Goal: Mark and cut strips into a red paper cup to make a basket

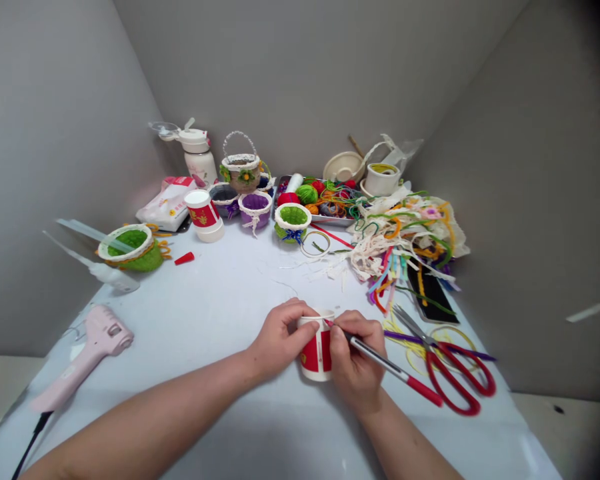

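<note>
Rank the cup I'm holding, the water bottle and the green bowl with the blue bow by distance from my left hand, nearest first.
1. Cup: touching your left hand, on its right.
2. Green bowl: ahead, beyond the hand.
3. Water bottle: back left.

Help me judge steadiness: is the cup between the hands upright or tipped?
Upright: the cup has its rim above, base below.

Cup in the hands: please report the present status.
Left hand grips the upright cup. Right hand holds pen, tip near cup's top. Scissors to the right, not in the way.
</note>
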`<state>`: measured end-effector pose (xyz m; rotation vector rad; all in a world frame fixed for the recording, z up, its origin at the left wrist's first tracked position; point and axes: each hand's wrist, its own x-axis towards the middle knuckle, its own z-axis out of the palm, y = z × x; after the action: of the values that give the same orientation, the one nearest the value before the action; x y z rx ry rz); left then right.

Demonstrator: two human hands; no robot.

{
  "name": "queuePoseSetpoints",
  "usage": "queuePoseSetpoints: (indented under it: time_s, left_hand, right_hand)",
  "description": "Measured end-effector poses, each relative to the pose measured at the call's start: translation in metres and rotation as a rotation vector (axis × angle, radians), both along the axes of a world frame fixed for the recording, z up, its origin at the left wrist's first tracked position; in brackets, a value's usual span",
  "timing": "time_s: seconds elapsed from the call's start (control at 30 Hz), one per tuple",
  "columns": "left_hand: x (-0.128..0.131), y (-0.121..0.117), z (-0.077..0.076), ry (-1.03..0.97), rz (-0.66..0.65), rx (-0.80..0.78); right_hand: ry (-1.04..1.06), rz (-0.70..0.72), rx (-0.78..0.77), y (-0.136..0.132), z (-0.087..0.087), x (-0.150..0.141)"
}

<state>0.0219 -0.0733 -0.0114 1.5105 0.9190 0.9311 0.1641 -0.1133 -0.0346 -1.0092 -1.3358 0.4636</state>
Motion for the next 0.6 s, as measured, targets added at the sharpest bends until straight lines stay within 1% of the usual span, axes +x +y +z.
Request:
queuePoseSetpoints:
  time_s: [0.4,0.6]
  left_hand:
    - [0.0002,0.0001,0.0002,0.002,-0.001,-0.007]
    - [-0.0004,0.0014,0.0001,0.011,0.0,-0.01]
  right_hand:
    - [-0.005,-0.001,0.011,0.0005,0.0021,-0.0006]
    - [0.005,0.022,0.02,0.0005,0.0007,0.0001]
